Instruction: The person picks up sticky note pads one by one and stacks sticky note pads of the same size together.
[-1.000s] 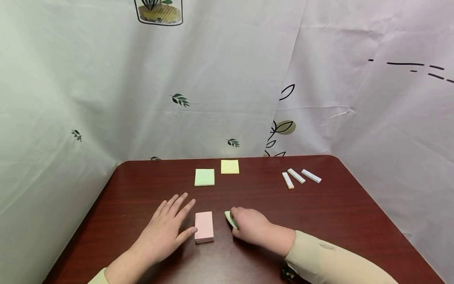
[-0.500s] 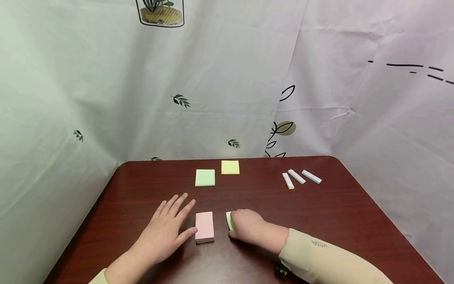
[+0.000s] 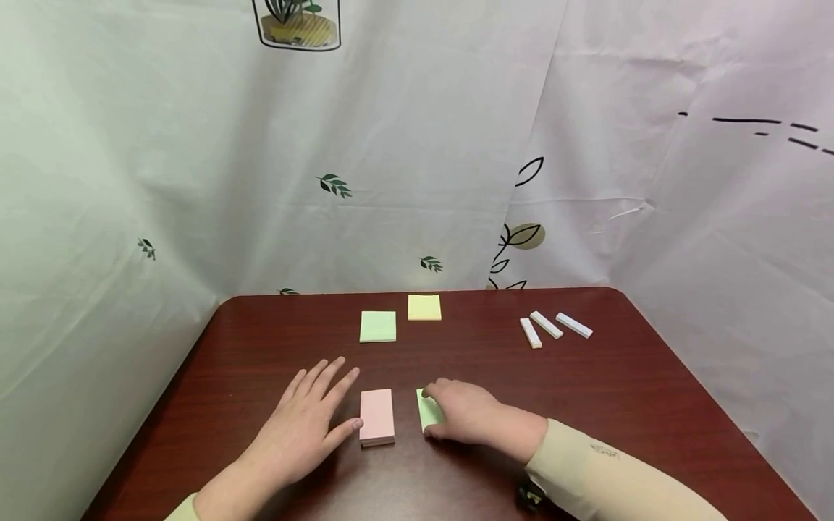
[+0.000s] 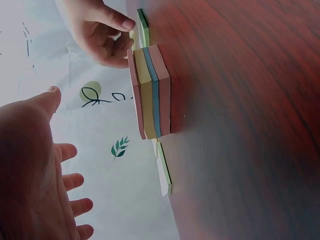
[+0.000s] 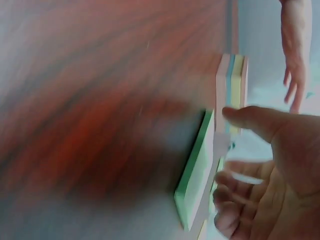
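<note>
Green pad (image 3: 430,412) flat on the table (image 3: 495,358), right hand (image 3: 468,412) loose just over it, gripping nothing.
In the head view, the pad sits at 3 o'clock of the pink-topped stack (image 3: 377,415) (blue and yellow layers within); the left hand (image 3: 298,425), fingers spread, holding nothing, is at 9; a second green pad (image 3: 378,326) lies at 12.

Green pad (image 3: 428,411) near pink-topped stack (image 3: 376,414)

Pale leaf-printed cloth (image 3: 417,137) hangs behind a reddish-brown table (image 3: 508,365).
</note>
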Demonstrator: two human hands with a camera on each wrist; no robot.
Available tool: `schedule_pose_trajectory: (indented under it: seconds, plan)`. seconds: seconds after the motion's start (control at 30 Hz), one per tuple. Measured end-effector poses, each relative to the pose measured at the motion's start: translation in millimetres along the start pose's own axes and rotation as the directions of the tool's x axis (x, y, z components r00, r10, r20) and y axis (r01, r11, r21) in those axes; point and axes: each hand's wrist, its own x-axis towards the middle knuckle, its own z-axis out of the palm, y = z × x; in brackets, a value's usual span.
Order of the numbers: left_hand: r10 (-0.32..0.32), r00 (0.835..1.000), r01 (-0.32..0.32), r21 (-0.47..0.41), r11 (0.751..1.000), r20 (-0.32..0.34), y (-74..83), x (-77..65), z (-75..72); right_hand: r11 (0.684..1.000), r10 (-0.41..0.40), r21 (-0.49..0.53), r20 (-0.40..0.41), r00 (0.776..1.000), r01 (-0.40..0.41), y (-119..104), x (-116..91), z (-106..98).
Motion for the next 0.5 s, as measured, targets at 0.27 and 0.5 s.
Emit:
schedule_pose_trajectory:
  seconds: [0.27, 0.5]
  plan:
    - [0.003, 1.0, -0.003, 0.01, 1.0, 0.005, 0.2, 0.8, 0.9, 0.985, -0.167, -0.041, -0.001, 0.986, 0.167, 38.1, -8.7, -7.4]
    - [-0.001, 1.0, 0.001, 0.011, 1.0, 0.014, 0.7, 2.4, 2.0, 0.991, -0.127, -0.034, 0.071, 0.989, 0.13, 51.4, -8.4, -3.7]
